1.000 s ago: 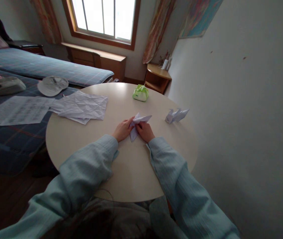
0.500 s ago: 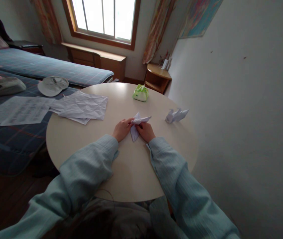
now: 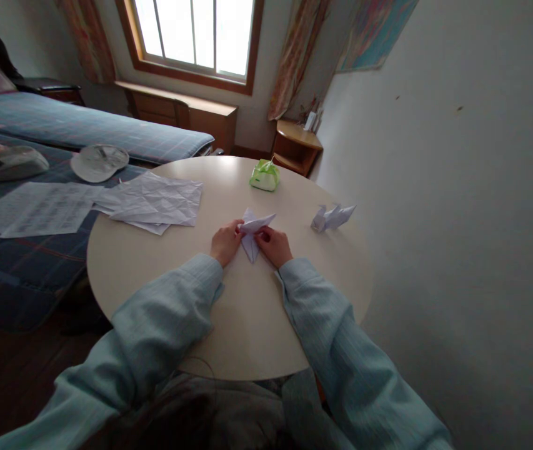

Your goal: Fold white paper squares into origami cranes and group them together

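Note:
A partly folded white paper figure (image 3: pixel 253 230) lies on the round beige table (image 3: pixel 229 312), pointed flaps sticking up and to the right. My left hand (image 3: pixel 225 241) pinches its left side with closed fingers. My right hand (image 3: pixel 273 245) grips its right side, fingers curled on the paper. Both pale blue sleeves reach in from below.
A finished folded paper figure (image 3: pixel 330 217) sits at the table's right. A green pack (image 3: pixel 265 175) stands at the far edge. Creased white sheets (image 3: pixel 156 200) lie at the left edge. Printed pages (image 3: pixel 36 208) and a white cap (image 3: pixel 99 160) rest on the bed. A wall is close on the right.
The paper figure's upper flap has swung left and lowered a little between my hands. Both hands have shifted slightly left; the rest is unchanged.

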The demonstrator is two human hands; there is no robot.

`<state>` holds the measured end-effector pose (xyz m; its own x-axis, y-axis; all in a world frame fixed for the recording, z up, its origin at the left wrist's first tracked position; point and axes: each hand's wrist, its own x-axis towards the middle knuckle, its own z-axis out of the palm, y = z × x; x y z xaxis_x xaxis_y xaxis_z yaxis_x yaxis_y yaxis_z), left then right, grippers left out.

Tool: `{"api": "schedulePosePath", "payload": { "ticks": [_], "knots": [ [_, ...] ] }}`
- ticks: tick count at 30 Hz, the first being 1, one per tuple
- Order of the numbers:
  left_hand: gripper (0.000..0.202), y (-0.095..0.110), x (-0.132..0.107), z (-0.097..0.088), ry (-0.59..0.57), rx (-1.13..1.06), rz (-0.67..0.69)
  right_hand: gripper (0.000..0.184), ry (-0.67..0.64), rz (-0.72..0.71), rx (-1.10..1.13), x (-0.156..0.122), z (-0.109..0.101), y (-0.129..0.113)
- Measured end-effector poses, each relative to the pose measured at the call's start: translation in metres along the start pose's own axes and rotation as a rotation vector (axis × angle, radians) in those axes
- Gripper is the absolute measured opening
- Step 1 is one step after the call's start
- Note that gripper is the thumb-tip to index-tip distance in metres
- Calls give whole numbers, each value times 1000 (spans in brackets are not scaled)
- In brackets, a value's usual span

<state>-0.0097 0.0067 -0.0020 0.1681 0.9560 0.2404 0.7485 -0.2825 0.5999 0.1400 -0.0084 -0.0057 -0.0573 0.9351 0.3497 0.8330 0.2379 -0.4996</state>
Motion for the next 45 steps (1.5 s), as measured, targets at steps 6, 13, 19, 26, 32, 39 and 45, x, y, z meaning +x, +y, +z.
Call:
{"api": "schedulePosePath", "payload": {
  "ticks": [6,13,19,26,32,39,45],
  "knots": [
    [35,-2,2,2,18,-46,-21,13,54,7,22,1,1,2],
    [31,-5,4,5,-23,-123,126,22,4,29,37,0,2,1],
    [28,-4,3,6,-38,-127,166,21,1,62,30,0,-1,-1],
    [25,-4,2,5,-21,-110,137,20,-27,71,19,-2,-3,-4],
    [27,-3,3,4,-5,-73,84,17,56,191,-65,1,-3,0],
    [20,-12,7,11,42,-21,145,28,248,56,32,3,6,9],
    [18,-13,9,13,45,47,186,35,76,1,79,2,6,7]
  ]
}}
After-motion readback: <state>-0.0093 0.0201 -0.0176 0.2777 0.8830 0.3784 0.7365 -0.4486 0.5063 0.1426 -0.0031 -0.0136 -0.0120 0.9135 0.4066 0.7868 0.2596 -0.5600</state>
